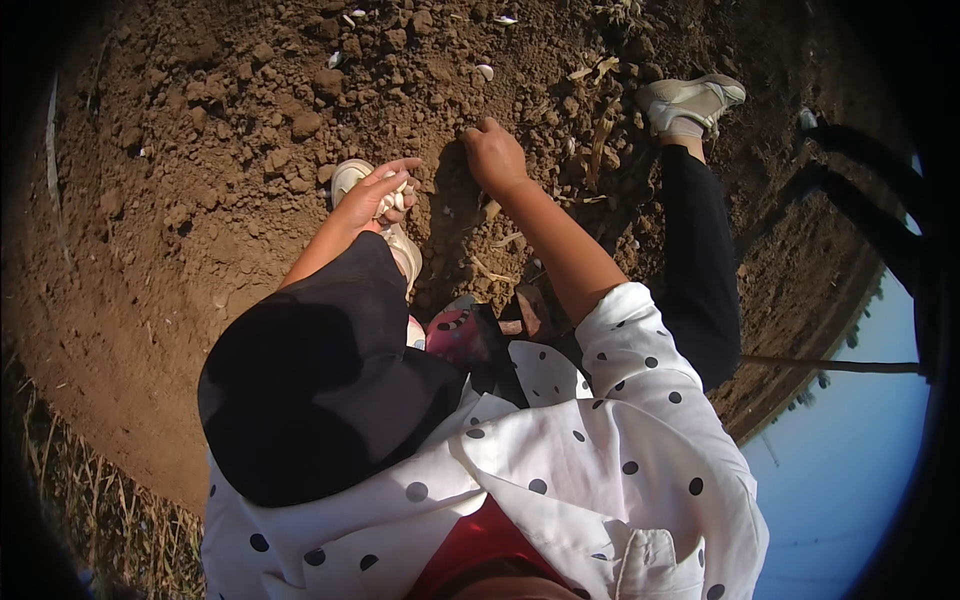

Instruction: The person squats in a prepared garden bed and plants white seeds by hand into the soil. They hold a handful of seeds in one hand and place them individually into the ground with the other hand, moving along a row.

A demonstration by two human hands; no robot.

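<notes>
My left hand (379,195) is curled around several white garlic cloves (397,196), just above my shoe on the soil. To its right, my right hand (495,156) reaches down to the brown, crumbly soil (442,97) with its fingers bent and the back of the hand up. Its fingertips are hidden, so whether it holds a clove cannot be seen. A pale clove (485,72) lies on the ground beyond the right hand. Other pale pieces (505,20) are scattered farther off.
My shoes (694,101) stand on both sides of the hands. Dry stalk pieces (600,142) lie at the right. A pink patterned item (454,334) is between my legs. Another person's dark-clothed legs (862,202) and a wooden pole (829,365) are at far right.
</notes>
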